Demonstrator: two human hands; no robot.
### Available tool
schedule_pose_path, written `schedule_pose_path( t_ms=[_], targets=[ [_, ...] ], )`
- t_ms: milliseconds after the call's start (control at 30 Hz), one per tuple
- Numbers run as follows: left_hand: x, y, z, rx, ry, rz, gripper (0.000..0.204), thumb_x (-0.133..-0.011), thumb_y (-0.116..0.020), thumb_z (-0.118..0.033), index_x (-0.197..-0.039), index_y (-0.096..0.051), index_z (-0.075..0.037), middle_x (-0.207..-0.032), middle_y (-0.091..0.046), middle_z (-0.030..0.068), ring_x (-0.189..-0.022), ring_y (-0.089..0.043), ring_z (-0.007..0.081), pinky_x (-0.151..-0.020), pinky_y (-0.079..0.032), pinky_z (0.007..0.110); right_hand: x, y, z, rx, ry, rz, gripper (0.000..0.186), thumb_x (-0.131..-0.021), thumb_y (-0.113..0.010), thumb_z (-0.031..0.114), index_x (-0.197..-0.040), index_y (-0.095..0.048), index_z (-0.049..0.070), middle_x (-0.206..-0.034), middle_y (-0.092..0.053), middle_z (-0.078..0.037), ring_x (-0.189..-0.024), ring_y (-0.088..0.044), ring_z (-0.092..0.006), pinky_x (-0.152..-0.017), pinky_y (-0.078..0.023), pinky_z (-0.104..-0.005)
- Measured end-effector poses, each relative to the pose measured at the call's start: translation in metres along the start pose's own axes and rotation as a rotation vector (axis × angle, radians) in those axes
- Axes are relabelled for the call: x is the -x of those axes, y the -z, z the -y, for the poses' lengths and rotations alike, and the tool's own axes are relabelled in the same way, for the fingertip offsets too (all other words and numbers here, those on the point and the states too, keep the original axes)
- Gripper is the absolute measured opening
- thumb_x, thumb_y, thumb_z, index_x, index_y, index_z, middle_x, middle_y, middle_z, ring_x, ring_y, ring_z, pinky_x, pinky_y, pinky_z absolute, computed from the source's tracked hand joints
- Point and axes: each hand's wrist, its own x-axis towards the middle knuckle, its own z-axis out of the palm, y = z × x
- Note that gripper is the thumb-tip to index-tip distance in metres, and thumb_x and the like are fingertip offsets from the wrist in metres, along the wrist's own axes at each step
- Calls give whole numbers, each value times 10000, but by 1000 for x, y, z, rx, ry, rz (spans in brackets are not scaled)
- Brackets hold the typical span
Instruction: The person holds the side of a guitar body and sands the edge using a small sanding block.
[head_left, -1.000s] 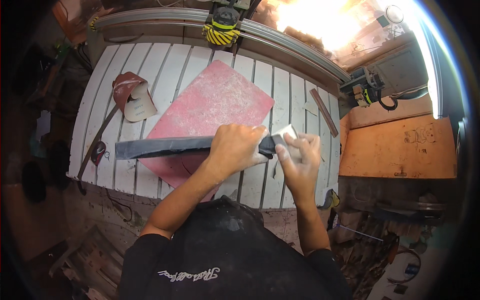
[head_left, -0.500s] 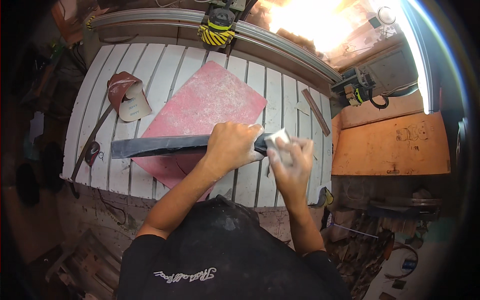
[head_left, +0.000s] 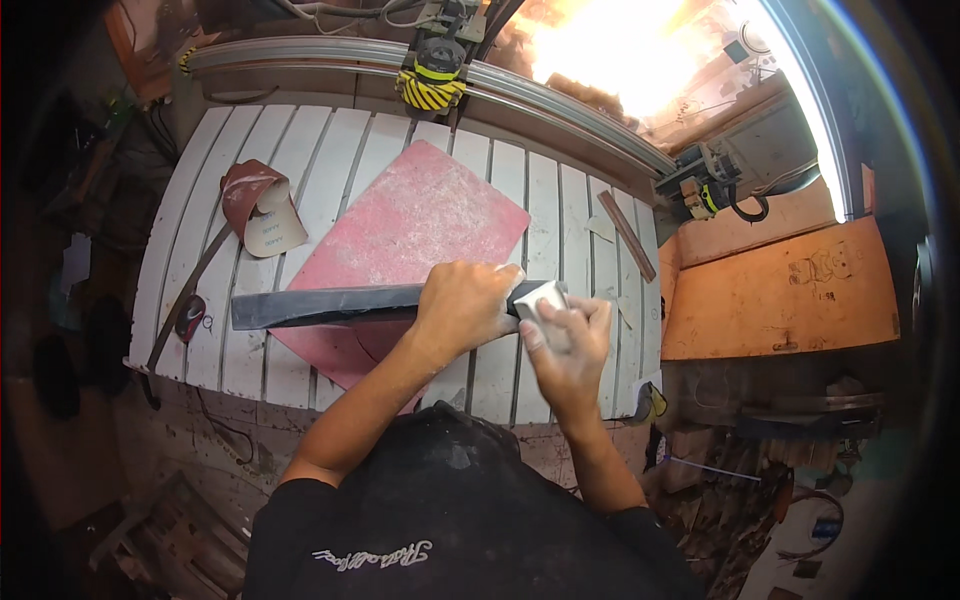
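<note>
A long, dark grey bar (head_left: 325, 304), dusty along its top face, lies crosswise in front of me above a pink board. My left hand (head_left: 460, 310) is closed round it near its right end, with pale dust on the fingers. In my right hand (head_left: 575, 350), thumb and fingers pinch a small whitish sanding block (head_left: 543, 300). The block is against or just over the bar's right end; its underside is hidden. White dust coats the right fingers too.
The pink board (head_left: 430, 215) rests on a white slatted table (head_left: 330, 140). To the left are a sandpaper roll (head_left: 255, 205), a dark strip (head_left: 190, 290) and a tape measure (head_left: 190, 318). A brown strip (head_left: 627, 237) lies right. A metal rail with a machine head (head_left: 432, 75) spans the back.
My right hand and the block have shifted a little left, closer to my left hand. The left hand keeps its grip on the bar. The whole view has tilted slightly.
</note>
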Motion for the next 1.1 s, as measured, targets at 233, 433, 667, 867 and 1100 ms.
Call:
schedule_pose_path(
  t_ms=[233,433,667,867,1100],
  targets=[
    [-12,11,-7,-99,23,63,497,-660,-921,-410,-1043,-765,-135,-861,-766,100,-786,-754,328,-697,-590,459,-33,16,-77,-433,-486,-13,264,-979,-741,162,-1134,-739,-52,-1110,-676,-105,-979,-650,-163,-898,-509,-301],
    [-9,5,-9,-14,-241,-145,503,-772,-875,-318,-1248,-768,-198,-1196,-766,19,-1044,-734,246,-840,-578,415,26,10,-94,-899,-751,-172,248,-1036,-660,155,-1247,-661,26,-1024,-707,-13,-842,-645,-78,-744,-541,-252],
    [-24,-2,-29,-224,-262,-62,478,-814,-853,-284,-1283,-771,-241,-1323,-720,28,-1212,-657,280,-962,-537,442,74,18,-107,-1198,-1030,-279,367,-1027,-683,301,-1288,-626,49,-1026,-669,-52,-817,-642,-138,-608,-515,-284],
    [-18,-1,-19,10,-223,-241,417,-728,-920,-152,-1122,-792,-104,-1210,-747,102,-1112,-688,341,-929,-574,446,105,29,-132,-1182,-1068,-387,383,-1016,-692,334,-1291,-638,74,-1013,-659,-31,-848,-642,-134,-608,-512,-286],
    [-20,-6,-49,-225,-197,-185,396,-810,-879,-232,-1188,-800,-144,-1270,-731,100,-1150,-678,336,-977,-531,444,115,27,-135,-1216,-1139,-394,364,-1018,-690,332,-1267,-668,68,-1014,-668,-32,-838,-631,-127,-605,-506,-281]
  ],
)
